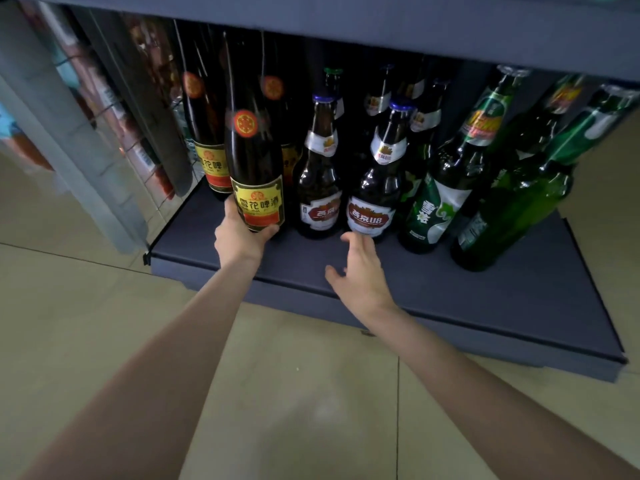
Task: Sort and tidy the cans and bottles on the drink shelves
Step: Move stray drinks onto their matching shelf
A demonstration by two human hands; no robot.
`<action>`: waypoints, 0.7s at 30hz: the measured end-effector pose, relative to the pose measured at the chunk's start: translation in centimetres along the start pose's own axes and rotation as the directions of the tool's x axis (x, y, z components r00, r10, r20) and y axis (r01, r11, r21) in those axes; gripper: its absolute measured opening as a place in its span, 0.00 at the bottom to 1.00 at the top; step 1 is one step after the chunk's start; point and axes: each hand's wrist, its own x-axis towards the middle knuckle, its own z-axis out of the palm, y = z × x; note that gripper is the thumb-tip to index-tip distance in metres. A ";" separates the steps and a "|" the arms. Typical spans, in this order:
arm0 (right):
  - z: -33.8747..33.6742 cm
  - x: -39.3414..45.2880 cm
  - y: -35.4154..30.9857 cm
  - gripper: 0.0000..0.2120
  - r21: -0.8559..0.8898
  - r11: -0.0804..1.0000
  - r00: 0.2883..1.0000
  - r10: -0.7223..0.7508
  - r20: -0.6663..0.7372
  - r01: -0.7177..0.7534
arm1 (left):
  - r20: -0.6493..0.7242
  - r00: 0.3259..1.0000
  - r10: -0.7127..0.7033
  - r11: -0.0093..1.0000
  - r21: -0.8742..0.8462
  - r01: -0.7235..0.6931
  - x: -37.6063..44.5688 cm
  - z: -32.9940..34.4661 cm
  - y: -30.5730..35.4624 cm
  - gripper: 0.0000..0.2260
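My left hand (239,237) grips the base of a dark bottle with a yellow and red label (254,168), upright at the front left of the bottom shelf (485,289). Two like bottles (207,140) stand behind it. My right hand (360,275) hovers over the shelf with its fingers spread, holding nothing, just in front of a brown bottle with a red and white label (375,188). A second brown bottle (318,188) stands between the two. Green bottles (446,188) fill the right side.
The dark blue shelf has bare room along its front and right. An upper shelf board (381,29) hangs low over the bottle tops. A grey upright (62,133) and packaged goods stand to the left. Tiled floor (311,410) lies below.
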 end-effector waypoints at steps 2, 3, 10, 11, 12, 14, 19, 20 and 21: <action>-0.2 0.0 0.9 0.23 0.000 1.000 1.000 0.005 0.008 -0.005 | 0.006 1.000 -0.003 1.000 0.005 0.003 0.4 0.0 0.5 0.31; -0.2 0.0 1.3 0.23 -0.004 1.000 1.000 -0.001 0.006 0.001 | 0.008 1.000 -0.001 1.000 0.008 0.000 0.6 0.0 0.6 0.31; -1.0 0.3 1.7 0.31 -0.275 0.948 0.984 -0.136 0.115 0.163 | -0.009 0.999 0.043 0.995 0.088 -0.042 1.5 -0.1 0.9 0.28; -1.0 0.4 1.7 0.33 -0.285 0.944 0.983 -0.137 0.123 0.168 | -0.020 0.999 0.051 0.993 0.106 -0.048 1.6 0.1 0.9 0.28; -1.0 0.5 1.7 0.33 -0.297 0.939 0.982 -0.137 0.133 0.171 | -0.028 0.998 0.054 0.992 0.116 -0.051 1.6 0.2 0.9 0.28; -0.9 0.6 1.9 0.33 -0.315 0.934 0.980 -0.130 0.148 0.171 | -0.027 0.999 0.047 0.991 0.125 -0.043 1.6 0.3 0.8 0.28; -1.2 0.4 1.6 0.31 -0.292 0.945 0.979 -0.094 0.179 0.144 | -0.028 0.997 0.075 0.985 0.159 -0.069 -0.8 -0.2 0.0 0.20; -1.5 0.1 1.5 0.31 -0.286 0.946 0.973 -0.095 0.208 0.154 | -0.015 0.992 0.129 0.976 0.180 -0.124 -1.9 -0.6 -0.3 0.20; -2.2 -0.3 1.3 0.32 -0.279 0.946 0.967 -0.097 0.236 0.163 | 0.007 0.978 0.210 0.956 0.207 -0.206 -2.9 -1.3 -0.4 0.19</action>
